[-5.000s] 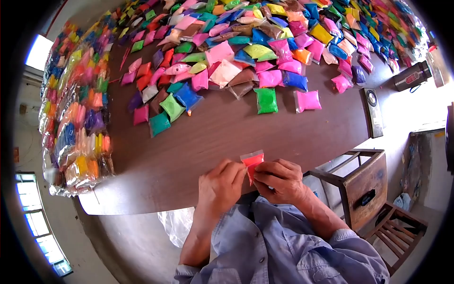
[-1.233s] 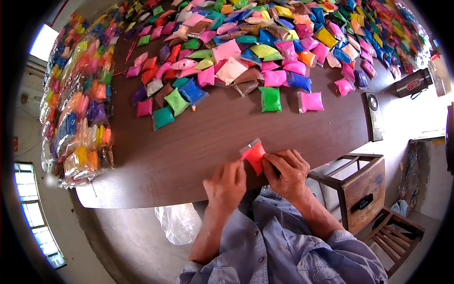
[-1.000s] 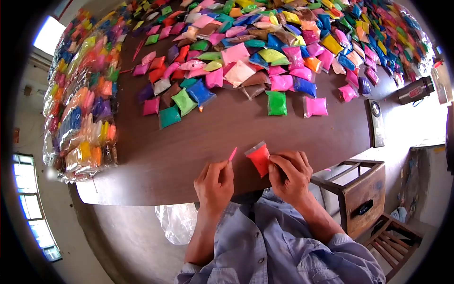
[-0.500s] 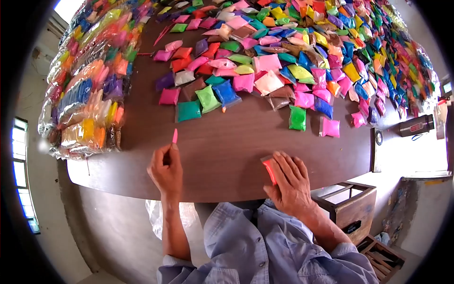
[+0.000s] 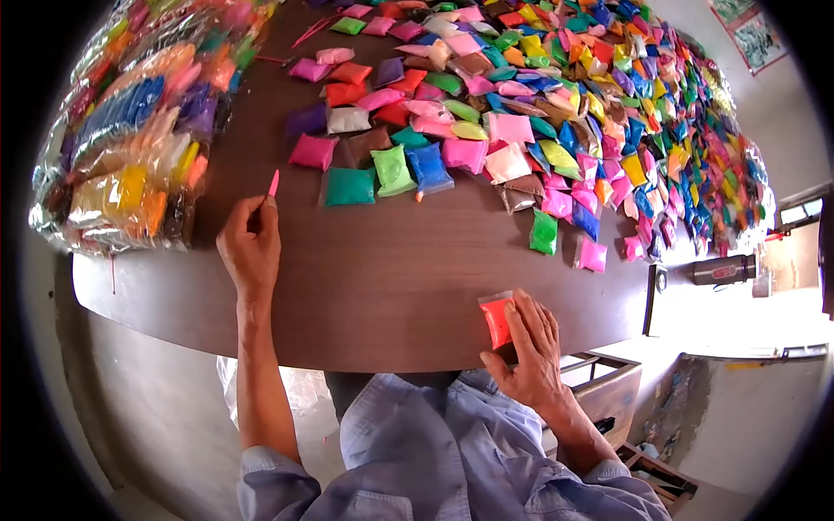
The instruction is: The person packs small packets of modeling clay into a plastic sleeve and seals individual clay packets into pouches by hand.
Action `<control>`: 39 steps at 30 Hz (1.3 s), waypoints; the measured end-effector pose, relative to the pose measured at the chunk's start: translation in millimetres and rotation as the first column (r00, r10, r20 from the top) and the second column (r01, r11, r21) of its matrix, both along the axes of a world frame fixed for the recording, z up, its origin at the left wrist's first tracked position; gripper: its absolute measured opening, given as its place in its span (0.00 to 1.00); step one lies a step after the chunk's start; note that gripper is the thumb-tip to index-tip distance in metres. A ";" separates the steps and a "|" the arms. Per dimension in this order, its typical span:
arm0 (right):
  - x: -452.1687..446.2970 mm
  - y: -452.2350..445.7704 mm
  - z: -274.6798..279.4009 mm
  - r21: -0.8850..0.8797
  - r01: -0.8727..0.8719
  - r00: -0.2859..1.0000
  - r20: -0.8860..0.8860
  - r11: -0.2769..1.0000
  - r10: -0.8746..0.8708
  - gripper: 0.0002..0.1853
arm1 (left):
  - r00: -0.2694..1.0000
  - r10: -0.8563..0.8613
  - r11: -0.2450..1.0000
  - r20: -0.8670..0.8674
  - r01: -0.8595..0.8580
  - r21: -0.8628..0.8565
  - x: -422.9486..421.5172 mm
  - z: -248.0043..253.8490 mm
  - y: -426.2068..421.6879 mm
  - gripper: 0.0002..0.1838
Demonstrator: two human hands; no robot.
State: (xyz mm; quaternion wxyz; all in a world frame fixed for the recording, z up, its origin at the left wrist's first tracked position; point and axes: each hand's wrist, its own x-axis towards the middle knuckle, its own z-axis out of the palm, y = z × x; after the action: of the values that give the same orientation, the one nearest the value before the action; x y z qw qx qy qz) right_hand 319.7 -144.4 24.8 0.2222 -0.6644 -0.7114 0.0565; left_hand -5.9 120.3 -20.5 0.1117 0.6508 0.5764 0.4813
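The red packet point(image 5: 497, 321) is lying on the table point(image 5: 391, 278) near its front edge, a small, plump, clear-walled pouch that is showing bright red contents. Its clear flat strip is running along the end farther from me, and its right side is passing beneath the fingers of my right hand point(image 5: 532, 352), which are partly covering it. The pink stick point(image 5: 274, 184), slim and tapering, is protruding from the pinch of my left hand point(image 5: 251, 243); its tip is pointing away from me, leaning slightly right, and its lower end is staying hidden.
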 end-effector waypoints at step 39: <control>-69.4 143.9 -20.3 0.308 -0.267 0.946 -0.095 0.913 0.309 0.25 | 0.914 0.180 0.984 -0.364 -0.165 0.071 3.0 4.2 -3.2 0.05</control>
State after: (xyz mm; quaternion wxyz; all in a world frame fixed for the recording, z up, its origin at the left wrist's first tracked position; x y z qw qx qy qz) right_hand 250.3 -0.5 4.5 0.3566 -0.5063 -0.7846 0.0308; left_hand -2.9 117.1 -16.4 -0.0541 0.6783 0.6329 0.3693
